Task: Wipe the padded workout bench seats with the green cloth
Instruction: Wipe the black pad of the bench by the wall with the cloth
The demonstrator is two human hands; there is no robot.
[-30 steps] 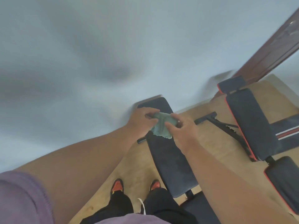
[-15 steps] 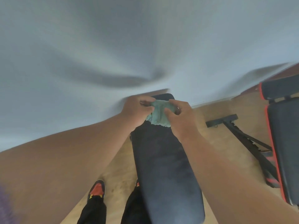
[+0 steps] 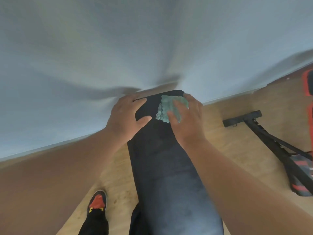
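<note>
A long black padded bench pad (image 3: 166, 167) runs away from me toward the white wall. The green cloth (image 3: 166, 107) lies flat on its far end, near the right corner. My right hand (image 3: 186, 119) presses down on the cloth with spread fingers. My left hand (image 3: 127, 116) grips the pad's far left edge, thumb on top, apart from the cloth.
A second bench with red trim (image 3: 307, 85) stands at the right edge, its black frame and foot bar (image 3: 242, 118) stretched across the wooden floor. My shoe (image 3: 97, 201) is on the floor left of the pad. The white wall (image 3: 152, 39) is just beyond the pad's end.
Both hands held the bunched cloth above the pad before. Now the cloth is spread flat on the far end under my right hand, and my left hand has let go and moved to the pad's edge.
</note>
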